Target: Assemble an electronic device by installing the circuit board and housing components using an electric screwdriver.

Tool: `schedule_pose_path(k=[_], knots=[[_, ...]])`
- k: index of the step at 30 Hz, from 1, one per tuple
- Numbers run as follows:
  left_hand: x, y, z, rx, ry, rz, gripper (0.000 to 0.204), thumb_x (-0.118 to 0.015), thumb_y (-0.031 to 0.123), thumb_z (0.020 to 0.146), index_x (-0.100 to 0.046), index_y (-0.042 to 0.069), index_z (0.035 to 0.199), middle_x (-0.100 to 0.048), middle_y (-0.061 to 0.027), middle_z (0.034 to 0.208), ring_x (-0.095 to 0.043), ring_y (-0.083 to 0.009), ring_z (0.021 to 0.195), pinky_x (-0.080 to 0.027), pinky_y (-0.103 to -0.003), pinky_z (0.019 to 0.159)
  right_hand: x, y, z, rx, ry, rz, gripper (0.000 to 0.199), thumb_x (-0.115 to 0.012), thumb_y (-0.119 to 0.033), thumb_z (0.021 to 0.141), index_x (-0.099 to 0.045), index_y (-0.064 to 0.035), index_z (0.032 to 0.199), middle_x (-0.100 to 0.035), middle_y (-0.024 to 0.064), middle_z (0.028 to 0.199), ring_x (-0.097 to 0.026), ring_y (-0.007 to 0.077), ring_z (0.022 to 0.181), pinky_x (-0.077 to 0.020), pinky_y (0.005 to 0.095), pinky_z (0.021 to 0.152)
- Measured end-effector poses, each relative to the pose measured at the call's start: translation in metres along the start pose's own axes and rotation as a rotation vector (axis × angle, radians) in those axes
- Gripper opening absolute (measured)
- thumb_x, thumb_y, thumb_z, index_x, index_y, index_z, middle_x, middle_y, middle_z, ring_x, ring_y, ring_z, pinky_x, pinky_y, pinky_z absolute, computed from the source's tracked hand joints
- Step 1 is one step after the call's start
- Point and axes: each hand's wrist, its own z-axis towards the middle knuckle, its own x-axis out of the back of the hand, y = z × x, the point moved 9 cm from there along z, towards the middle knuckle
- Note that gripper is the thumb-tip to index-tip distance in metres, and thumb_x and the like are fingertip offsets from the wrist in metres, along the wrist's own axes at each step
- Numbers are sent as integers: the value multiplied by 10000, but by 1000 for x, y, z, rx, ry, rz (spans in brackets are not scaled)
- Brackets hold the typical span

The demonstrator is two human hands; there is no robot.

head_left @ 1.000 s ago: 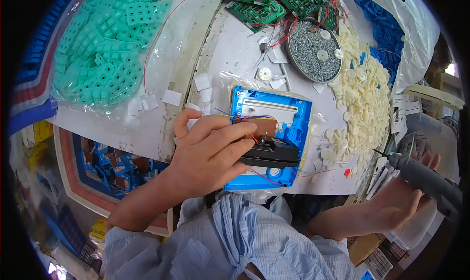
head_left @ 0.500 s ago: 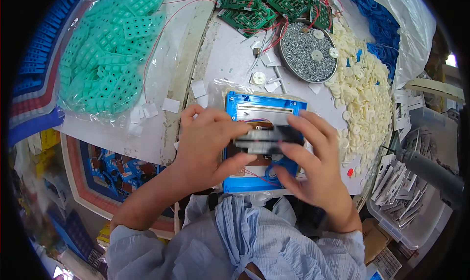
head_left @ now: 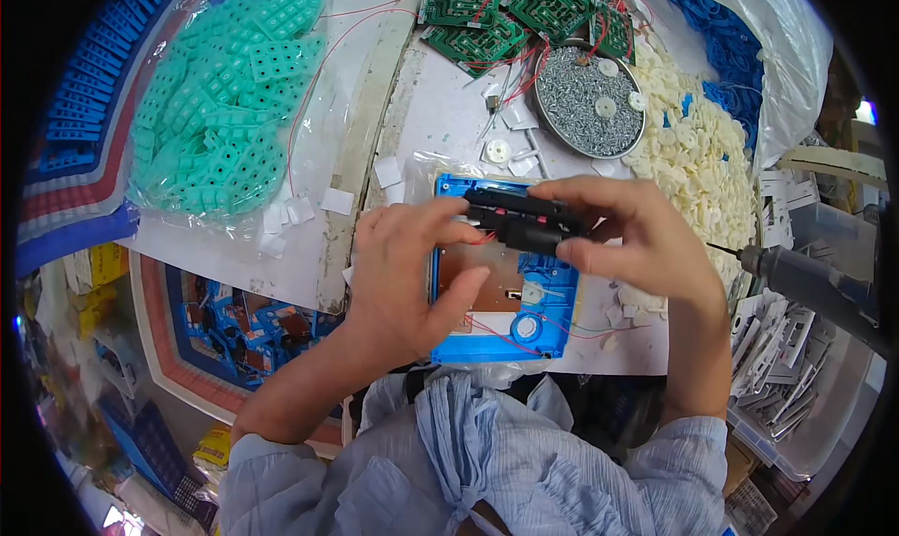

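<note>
Pinched between the thumb and fingers of my right hand (head_left: 627,232) is a black plastic mechanism (head_left: 524,216), tilted above an open blue case (head_left: 503,352). My left hand (head_left: 403,260) is at the mechanism's left end, with its fingertips touching or very near it. Its thumb stands apart, over the case. Inside the case lie a brown circuit board (head_left: 478,279), a white round part (head_left: 527,327) and thin red wires. The mechanism covers part of the case's upper half.
Farther back stand a round metal dish of screws (head_left: 585,101) and green circuit boards (head_left: 478,40). Cream discs (head_left: 688,161) are heaped at right, beside a power screwdriver (head_left: 805,288). A bag of teal keypads (head_left: 225,105) lies at left; white squares (head_left: 337,201) are scattered nearby.
The black mechanism has risen and turned over the case, uncovering more of the brown board. My right hand has shifted up and right; my left thumb has come off the mechanism.
</note>
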Motion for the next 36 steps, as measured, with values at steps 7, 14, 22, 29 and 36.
schedule_pose_path(k=[7, 14, 22, 29, 36], knots=[[-12, 29, 15, -86, -95, 351, 576, -746, 150, 779, -620, 37, 1329, -631, -59, 1046, -534, -274, 975, -355, -447, 917, 17, -29, -6, 56, 355, -588, 388, -807, -169, 782, -718, -18, 1128, -623, 122, 854, -623, 261, 675, -522, 342, 634], [-14, 32, 16, -106, -91, 408, 565, -754, 154, 768, -645, 36, 1309, -613, -51, 1013, -535, -268, 968, -357, -444, 906, -20, -36, -28, 591, 408, -819, 389, -759, -25, 688, -694, -12, 1072, -639, 117, 962, -621, 289, 830, -535, 361, 656], [-13, 41, 21, -137, -95, 536, 572, -772, 183, 735, -659, 61, 1282, -599, -68, 1140, -526, -281, 1105, -347, -464, 948, -10, -27, -20, 364, 313, -716, 402, -766, -24, 676, -690, -10, 1071, -647, 117, 1014, -609, 320, 892, -529, 381, 735], [-14, 39, 98, -188, -417, 201, 229, -749, 199, 783, -690, 73, 965, -639, -57, 1023, -599, -255, 1018, -396, -447, 910, 38, -126, -187, 844, 492, -216, 330, -655, -269, 787, -651, -45, 1030, -671, 73, 904, -646, 276, 891, -521, 431, 801], [-118, 13, 194, -469, -465, 597, 110, -728, 220, 819, -700, 120, 854, -636, -29, 897, -610, -229, 991, -408, -449, 905, 145, -61, -231, 787, 1395, 181, 637, -668, -349, 910, -455, 47, 1362, -636, 101, 989, -650, 210, 911, -502, 455, 868]])
